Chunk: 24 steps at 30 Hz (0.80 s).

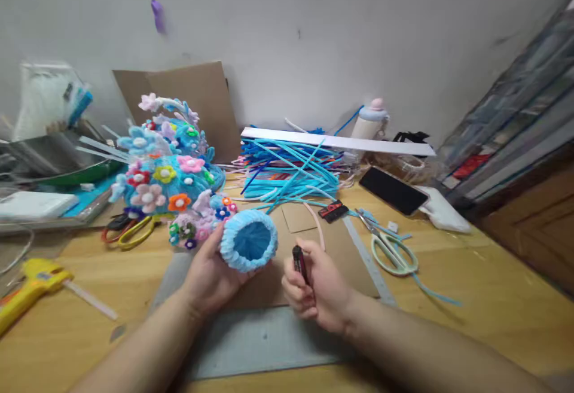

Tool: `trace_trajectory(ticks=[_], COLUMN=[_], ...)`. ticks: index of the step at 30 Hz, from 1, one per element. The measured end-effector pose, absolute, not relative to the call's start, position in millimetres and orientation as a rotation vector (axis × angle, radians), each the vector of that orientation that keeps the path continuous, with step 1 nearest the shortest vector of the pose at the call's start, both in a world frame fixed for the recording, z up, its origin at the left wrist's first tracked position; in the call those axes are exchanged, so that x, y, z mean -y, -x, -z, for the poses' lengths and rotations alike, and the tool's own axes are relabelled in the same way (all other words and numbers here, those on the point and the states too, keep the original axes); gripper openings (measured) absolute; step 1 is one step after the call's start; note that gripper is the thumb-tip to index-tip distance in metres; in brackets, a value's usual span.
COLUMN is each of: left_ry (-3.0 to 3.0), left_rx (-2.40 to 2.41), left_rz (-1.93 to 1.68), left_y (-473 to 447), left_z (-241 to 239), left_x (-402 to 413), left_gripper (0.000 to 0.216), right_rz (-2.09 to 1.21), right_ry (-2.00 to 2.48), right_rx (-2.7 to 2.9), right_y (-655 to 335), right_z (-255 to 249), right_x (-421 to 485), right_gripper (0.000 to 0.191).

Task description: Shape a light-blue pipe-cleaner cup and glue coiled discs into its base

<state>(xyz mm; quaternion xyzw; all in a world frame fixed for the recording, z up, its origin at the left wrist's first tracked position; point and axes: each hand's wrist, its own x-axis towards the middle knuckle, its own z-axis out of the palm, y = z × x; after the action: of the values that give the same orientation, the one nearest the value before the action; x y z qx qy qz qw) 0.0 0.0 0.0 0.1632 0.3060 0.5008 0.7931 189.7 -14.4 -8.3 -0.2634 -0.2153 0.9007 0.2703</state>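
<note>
My left hand [210,282] is closed around a light-blue fuzzy pipe-cleaner cup [228,250], its round open mouth tilted towards me. To the right, my right hand [318,288] is wrapped around a short, dark stick-shaped tool [299,264]; its upper end sticks out above the fingers, and its exact kind is unclear. Both hands are over a brown cardboard sheet [354,267] that lies on a grey mat [269,345]. Just behind the cup stands a large blue pipe-cleaner piece [173,168] covered with colourful fuzzy flowers.
Blue pipe cleaners [291,183] lie piled at the back under a white strip [336,140]. Scissors [394,252] and a phone [393,189] are on the right. A yellow glue gun [36,285] and yellow-handled scissors [137,234] are left. A bottle [371,124] stands by the wall.
</note>
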Motion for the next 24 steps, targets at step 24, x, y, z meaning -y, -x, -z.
trace_trajectory(ticks=[24], left_ry=[-0.542], left_rx=[-0.479], left_rz=[-1.032], left_y=[-10.5], left_z=[10.6], left_x=[8.1], left_gripper=[0.028], right_rz=[-2.439], right_ry=[1.028], right_rx=[0.551], right_y=[-188.0], right_z=[8.6], right_x=[12.6], right_gripper=[0.045])
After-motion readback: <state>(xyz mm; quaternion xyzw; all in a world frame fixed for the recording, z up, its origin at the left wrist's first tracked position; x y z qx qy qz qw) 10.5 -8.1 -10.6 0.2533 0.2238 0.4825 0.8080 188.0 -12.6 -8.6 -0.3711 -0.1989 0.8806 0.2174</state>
